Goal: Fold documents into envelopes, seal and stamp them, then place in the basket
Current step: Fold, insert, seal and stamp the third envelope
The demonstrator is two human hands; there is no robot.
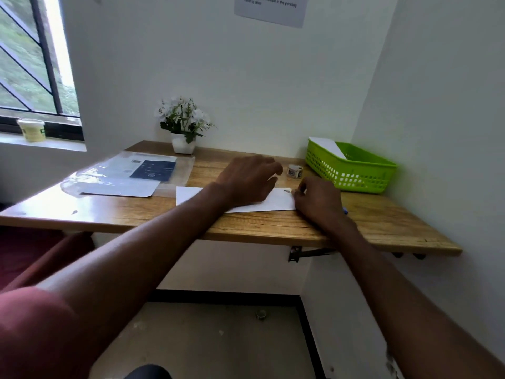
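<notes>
A wooden wall-mounted desk fills a white corner, with a window at the upper left of the frame. A white envelope lies flat at centre. The left hand rests on it, fingers spread and relaxed. The right hand pinches a small stamp at the envelope's right end. Just above sits a stamp roll; a green basket holding an envelope stands at right.

Soft window daylight, wide-angle distortion
</notes>
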